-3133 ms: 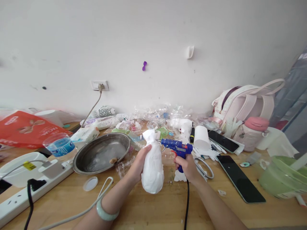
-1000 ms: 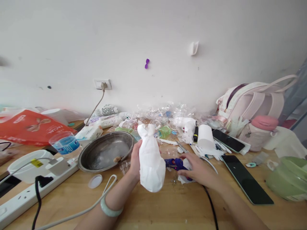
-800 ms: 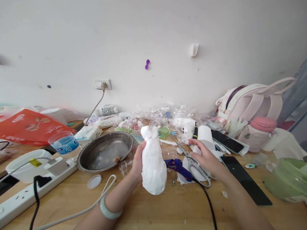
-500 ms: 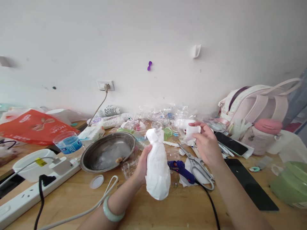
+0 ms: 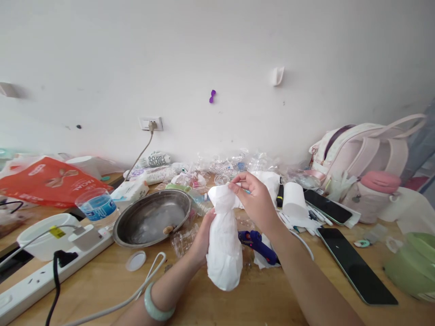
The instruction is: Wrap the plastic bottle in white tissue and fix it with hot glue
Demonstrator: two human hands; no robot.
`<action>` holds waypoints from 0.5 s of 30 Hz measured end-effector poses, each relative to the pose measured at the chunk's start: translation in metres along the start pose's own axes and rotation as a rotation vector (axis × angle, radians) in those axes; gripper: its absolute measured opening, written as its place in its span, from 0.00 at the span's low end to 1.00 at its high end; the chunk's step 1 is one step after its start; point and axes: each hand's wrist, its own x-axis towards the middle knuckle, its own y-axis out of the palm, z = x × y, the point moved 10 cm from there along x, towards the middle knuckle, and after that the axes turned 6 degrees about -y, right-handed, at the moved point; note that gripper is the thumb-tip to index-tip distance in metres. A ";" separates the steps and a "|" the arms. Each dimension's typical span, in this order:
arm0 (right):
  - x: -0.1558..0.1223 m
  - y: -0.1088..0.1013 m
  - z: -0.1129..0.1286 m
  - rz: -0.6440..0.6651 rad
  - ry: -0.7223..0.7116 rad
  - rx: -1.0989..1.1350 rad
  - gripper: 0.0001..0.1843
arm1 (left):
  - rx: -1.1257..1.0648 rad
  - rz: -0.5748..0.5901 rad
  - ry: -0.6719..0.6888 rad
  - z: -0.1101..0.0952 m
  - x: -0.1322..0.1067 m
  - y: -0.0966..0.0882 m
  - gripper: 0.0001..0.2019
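My left hand (image 5: 203, 232) is wrapped around the side of a bottle-shaped form covered in white paper (image 5: 224, 258), held upright above the table. The form narrows to a neck and widens again at its top. At that top, my right hand (image 5: 254, 199) pinches a small white paper piece (image 5: 239, 203) between thumb and fingers, against the form's right side. Where the piece ends and the covering begins is hard to see. A blue glue gun (image 5: 258, 246) lies just right of the form, partly behind my right forearm.
A metal bowl (image 5: 118, 226) stands to the left, beside a white power strip (image 5: 50, 276) with cables. On the right are a paper roll (image 5: 294, 199), a dark tablet-like slab (image 5: 356, 267), a phone (image 5: 328, 206) and a green container (image 5: 413, 267). Clear plastic litters the back.
My right hand has moved left with the white paper piece, from beside the form to its top. The paper roll now shows, while the scissors are hidden behind my right arm.
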 end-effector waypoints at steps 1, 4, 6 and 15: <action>0.001 0.000 0.003 -0.002 -0.044 -0.055 0.03 | 0.002 -0.012 0.002 0.000 0.000 -0.001 0.16; 0.002 0.001 0.014 0.040 -0.191 -0.193 0.04 | 0.032 -0.015 -0.037 0.003 -0.001 -0.001 0.17; 0.001 -0.002 0.023 0.079 -0.283 -0.254 0.08 | 0.035 -0.017 -0.037 0.003 -0.001 -0.001 0.17; -0.012 0.000 0.038 0.332 -0.335 -0.389 0.12 | 0.039 0.036 -0.045 0.003 -0.004 0.007 0.15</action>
